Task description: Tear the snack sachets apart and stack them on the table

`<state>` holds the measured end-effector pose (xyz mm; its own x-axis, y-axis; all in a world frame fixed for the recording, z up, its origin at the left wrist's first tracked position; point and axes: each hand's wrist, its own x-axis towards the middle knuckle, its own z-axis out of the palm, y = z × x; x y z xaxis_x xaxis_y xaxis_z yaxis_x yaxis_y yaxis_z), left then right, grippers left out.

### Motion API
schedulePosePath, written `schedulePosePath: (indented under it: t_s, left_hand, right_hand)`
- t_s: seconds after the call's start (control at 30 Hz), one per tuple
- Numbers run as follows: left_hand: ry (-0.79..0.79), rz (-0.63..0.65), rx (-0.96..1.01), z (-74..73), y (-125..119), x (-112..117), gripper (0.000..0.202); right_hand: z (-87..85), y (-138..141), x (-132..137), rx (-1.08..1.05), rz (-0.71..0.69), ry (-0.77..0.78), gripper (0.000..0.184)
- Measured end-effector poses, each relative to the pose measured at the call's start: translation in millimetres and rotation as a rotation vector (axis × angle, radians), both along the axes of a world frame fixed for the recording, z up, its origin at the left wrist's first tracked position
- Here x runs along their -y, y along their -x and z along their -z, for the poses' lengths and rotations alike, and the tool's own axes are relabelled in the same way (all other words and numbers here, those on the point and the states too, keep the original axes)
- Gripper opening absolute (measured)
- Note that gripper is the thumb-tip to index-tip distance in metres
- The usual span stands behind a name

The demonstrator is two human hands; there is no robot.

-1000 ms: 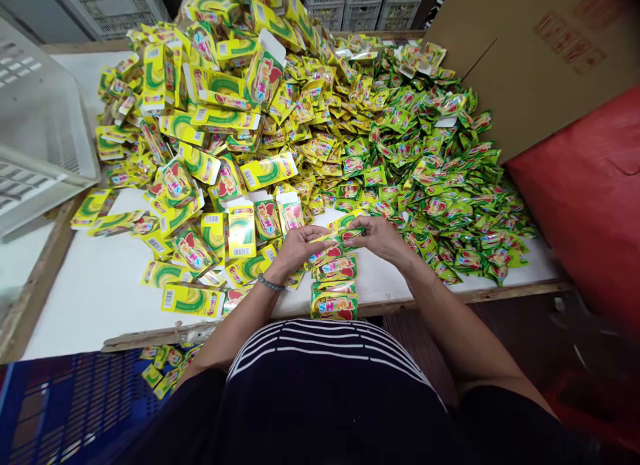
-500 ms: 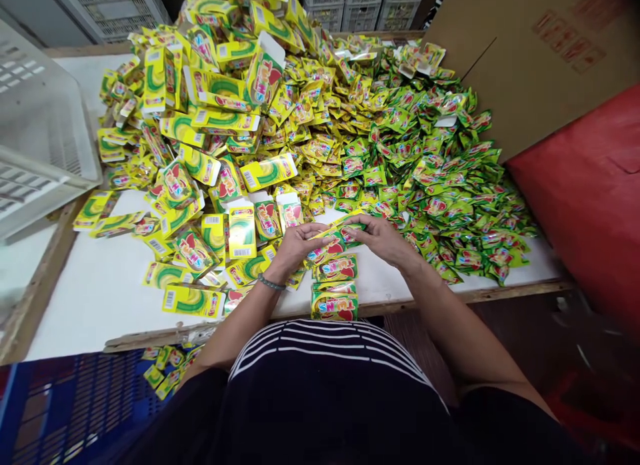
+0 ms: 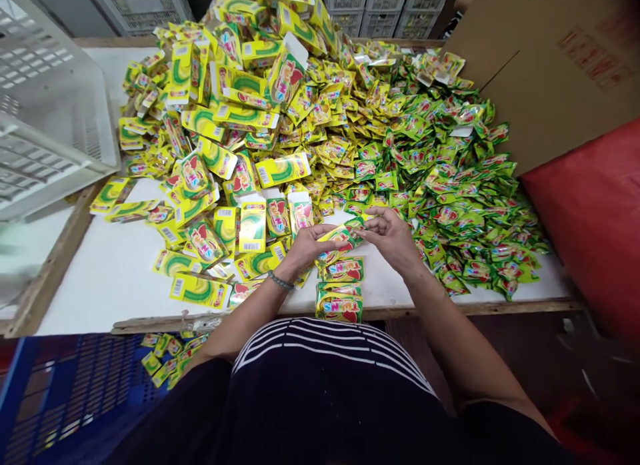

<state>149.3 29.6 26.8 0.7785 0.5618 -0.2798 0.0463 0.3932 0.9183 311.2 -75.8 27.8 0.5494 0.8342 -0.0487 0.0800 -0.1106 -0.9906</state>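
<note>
A small yellow-and-green candy box [image 3: 338, 242] is held tilted above the near edge of the table. My left hand [image 3: 306, 250] closes around its left end, thumb along the printed face. At the box's right end, the thumb and fingers of my right hand [image 3: 393, 244] pinch at the end flaps; the exact contact is partly hidden. Just below the held box lies a closed candy box [image 3: 342, 270] with a printed front, and nearer my body more such boxes [image 3: 339, 302] sit in a row at the table edge.
Left of my hands, many yellow boxes [image 3: 253, 226] lie heaped. Green candy sachets [image 3: 465, 218] spread to the right, yellow sachets [image 3: 335, 128] behind. A white crate [image 3: 60, 132] stands left, a blue crate [image 3: 95, 392] below. A cardboard carton [image 3: 565, 72] and red surface [image 3: 590, 212] bound the right.
The held box has turned so its printed front shows more. My right hand's fingers have shifted from the box's upper edge to its right end. The whole view has shifted slightly.
</note>
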Motion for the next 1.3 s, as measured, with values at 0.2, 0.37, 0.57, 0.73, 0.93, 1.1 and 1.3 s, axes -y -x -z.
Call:
schedulePosePath:
  t_s: [0.2, 0.37, 0.57, 0.73, 0.93, 1.1, 1.3]
  left_hand:
    - [-0.024, -0.055, 0.011, -1.6, 1, 0, 0.049]
    - [-0.069, -0.053, 0.016, -3.2, 2, 2, 0.046]
    - [0.005, -0.132, 0.026, -0.5, 0, 6, 0.047]
    - [0.03, -0.198, 0.055, 3.9, -1, 9, 0.046]
    - [0.041, -0.243, 0.081, -2.7, -3, 12, 0.048]
    - [-0.025, -0.212, 0.139, -8.0, 1, 13, 0.057]
    - [-0.178, 0.006, 0.115, -6.8, 6, 12, 0.042]
  right_hand:
    - [-13.3, 4, -1, 0.099, -0.069, 0.04, 0.042]
    - [-20.2, 8, -4, 0.233, -0.067, 0.072, 0.032]
    - [-25.2, 23, -3, 0.197, -0.122, 0.091, 0.044]
    - [-23.8, 41, -4, 0.438, -0.078, 0.103, 0.049]
    - [-20.6, 46, -1, 0.502, 0.06, -0.06, 0.041]
    - [-6.1, 41, 4, 0.325, 0.135, -0.079, 0.029]
    - [10.1, 33, 7, 0.203, -0.018, 0.003, 0.025]
